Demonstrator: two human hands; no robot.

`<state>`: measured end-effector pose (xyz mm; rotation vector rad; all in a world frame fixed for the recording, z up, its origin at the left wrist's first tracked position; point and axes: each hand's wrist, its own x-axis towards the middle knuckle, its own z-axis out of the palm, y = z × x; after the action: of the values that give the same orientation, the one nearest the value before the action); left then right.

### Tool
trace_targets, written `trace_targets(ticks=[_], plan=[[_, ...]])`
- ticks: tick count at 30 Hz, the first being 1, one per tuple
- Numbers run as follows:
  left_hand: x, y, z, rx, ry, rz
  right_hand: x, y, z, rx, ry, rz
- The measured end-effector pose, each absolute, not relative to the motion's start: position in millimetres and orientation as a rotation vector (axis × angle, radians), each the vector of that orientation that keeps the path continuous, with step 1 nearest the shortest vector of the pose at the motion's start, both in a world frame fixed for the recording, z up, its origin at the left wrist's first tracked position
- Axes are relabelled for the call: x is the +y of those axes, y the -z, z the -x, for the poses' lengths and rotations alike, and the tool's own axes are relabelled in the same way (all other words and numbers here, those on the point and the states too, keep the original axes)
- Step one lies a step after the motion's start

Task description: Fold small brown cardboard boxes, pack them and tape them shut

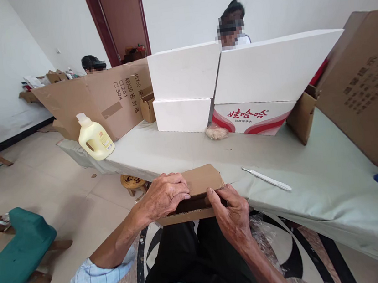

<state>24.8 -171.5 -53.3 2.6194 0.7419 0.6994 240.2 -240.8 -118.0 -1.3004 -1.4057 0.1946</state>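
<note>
A small brown cardboard box [202, 179] is held just over my lap at the table's near edge, its lid flap raised and its dark inside partly showing. My left hand [167, 192] is closed on the box's left side, fingers bent over the edge by the flap. On the right side, my right hand [230, 210] grips the wall, the thumb on the near side and the fingers partly hidden behind it. To the right on the cloth lies a thin white knife-like tool [266, 179], touched by neither hand.
A pale cloth covers the table [183, 149]. Along its back stand white boxes [185, 73], a large carton [111, 100], and a yellow jug [96, 139]. Another big carton [361, 88] leans at the right. A green-covered stool [20, 254] is at left. Two people sit beyond the boxes.
</note>
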Motion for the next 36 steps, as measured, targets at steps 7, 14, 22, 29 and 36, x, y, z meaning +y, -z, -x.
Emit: trace_targets(ticks=[7,14,22,29,36], plan=[[-172,61,-30,0.733,-0.723,-2.706,-242,118,-240,-1.402,-0.198,1.275],[-169,60,-31,0.742,-0.758,-2.565,-243,115,-240,-1.396,-0.18,1.245],[-156,55,-27,0.907,-0.739,-2.086,-252,119,-242,-1.402,-0.166,1.236],[-137,58,-30,0.871,-0.769,-1.61,-253,117,-245,-1.315,-0.11,1.17],[-104,45,-38,0.814,-0.991,-1.427,-258,117,-257,-1.219,-0.126,1.181]])
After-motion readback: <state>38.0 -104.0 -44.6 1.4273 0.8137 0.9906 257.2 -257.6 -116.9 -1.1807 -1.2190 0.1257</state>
